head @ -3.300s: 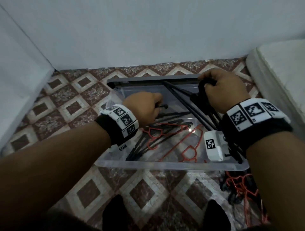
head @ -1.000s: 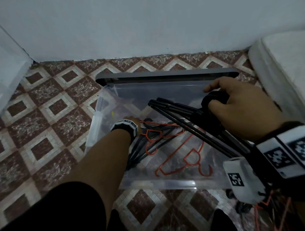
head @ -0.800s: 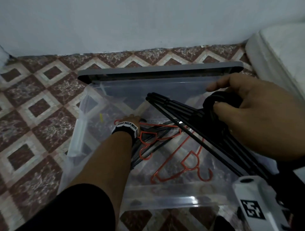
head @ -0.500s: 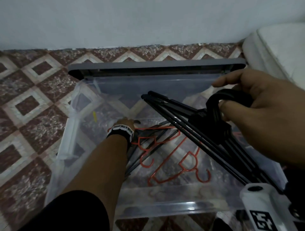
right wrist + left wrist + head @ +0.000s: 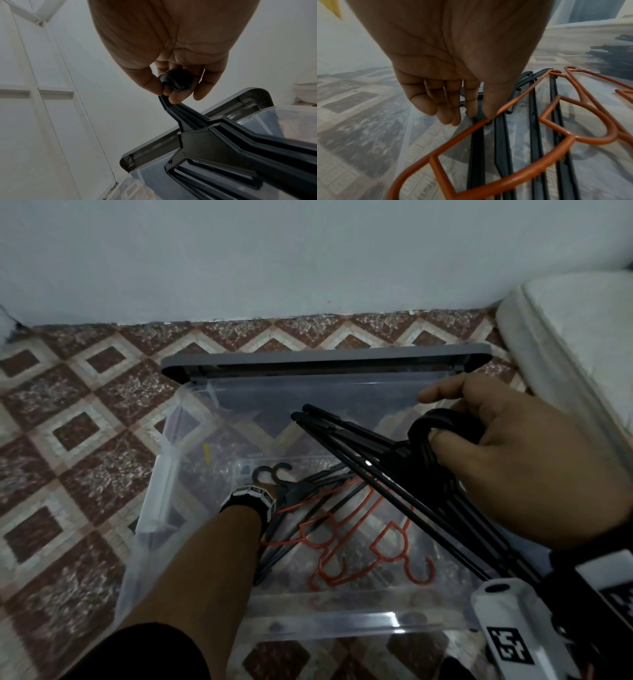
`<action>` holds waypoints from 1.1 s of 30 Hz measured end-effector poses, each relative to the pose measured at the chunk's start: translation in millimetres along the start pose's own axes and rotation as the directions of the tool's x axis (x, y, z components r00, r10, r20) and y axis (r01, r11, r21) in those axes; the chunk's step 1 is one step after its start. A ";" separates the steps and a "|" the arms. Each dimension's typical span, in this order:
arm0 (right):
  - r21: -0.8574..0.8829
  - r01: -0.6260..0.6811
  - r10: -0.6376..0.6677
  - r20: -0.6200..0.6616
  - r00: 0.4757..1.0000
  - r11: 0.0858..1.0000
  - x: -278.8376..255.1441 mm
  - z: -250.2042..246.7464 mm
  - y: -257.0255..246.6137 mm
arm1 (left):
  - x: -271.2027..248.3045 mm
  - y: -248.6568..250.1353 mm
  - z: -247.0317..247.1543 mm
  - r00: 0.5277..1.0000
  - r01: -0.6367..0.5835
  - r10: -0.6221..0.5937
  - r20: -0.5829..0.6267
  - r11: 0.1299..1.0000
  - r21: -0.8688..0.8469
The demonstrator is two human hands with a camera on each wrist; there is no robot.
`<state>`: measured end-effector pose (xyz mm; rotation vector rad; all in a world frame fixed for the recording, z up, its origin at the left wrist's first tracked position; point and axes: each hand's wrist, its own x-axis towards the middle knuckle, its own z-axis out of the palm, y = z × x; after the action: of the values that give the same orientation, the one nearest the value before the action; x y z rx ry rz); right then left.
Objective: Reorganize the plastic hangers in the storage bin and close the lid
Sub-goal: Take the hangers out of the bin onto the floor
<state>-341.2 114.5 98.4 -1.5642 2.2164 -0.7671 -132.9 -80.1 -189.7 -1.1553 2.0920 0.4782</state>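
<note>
A clear storage bin [image 5: 329, 621] sits on the floor, its grey lid [image 5: 325, 359] standing open at the far side. On its bottom lie orange hangers [image 5: 390, 546] across black hangers [image 5: 308, 491]. My left arm reaches down into the bin, and the wristband hides the hand in the head view. In the left wrist view my left hand [image 5: 479, 115] pinches a black hanger [image 5: 477, 142] between thumb and forefinger, under an orange hanger [image 5: 453, 135]. My right hand [image 5: 435, 419] grips a bundle of black hangers [image 5: 404, 484] by the hooks [image 5: 176, 81] above the bin's right side.
A white mattress [image 5: 582, 337] lies close on the right. A pale wall [image 5: 308, 251] runs behind the bin. The patterned tile floor [image 5: 85, 422] stretches to the left. The right wrist view shows a white panelled door [image 5: 34, 108].
My left hand has gone deeper into the bin, and two black hooks now show beyond its wrist. The right hand still holds the black bundle, now further right and nearer to me.
</note>
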 end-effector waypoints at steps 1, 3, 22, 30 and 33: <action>-0.003 0.004 -0.004 0.000 1.000 1.000 0.4 0.0 0.7 | -3.0 0.8 1.0 1.000 -0.001 0.001 0.023 1.000 0.013; -0.001 0.001 -0.001 0.005 1.000 1.000 0.6 0.9 2.2 | -3.9 2.2 3.9 1.000 -0.014 0.014 0.027 1.000 -0.004; 0.060 0.038 -0.038 0.004 0.999 0.997 2.3 1.4 -2.1 | -29.9 30.7 -14.5 0.966 -0.206 0.185 0.180 0.972 0.109; 0.078 0.034 -0.034 -0.003 0.999 0.996 0.6 -5.4 -0.5 | -26.5 18.9 -7.4 0.992 0.022 -0.027 0.125 0.999 0.041; 0.066 0.034 -0.034 0.005 0.999 0.997 0.6 -5.2 1.8 | -16.8 12.7 -3.2 0.991 0.111 -0.110 0.072 0.994 -0.002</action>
<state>-345.6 115.7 101.6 -1.5740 2.1425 -0.8353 -138.7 -65.3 -175.6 -1.2323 1.9549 0.4668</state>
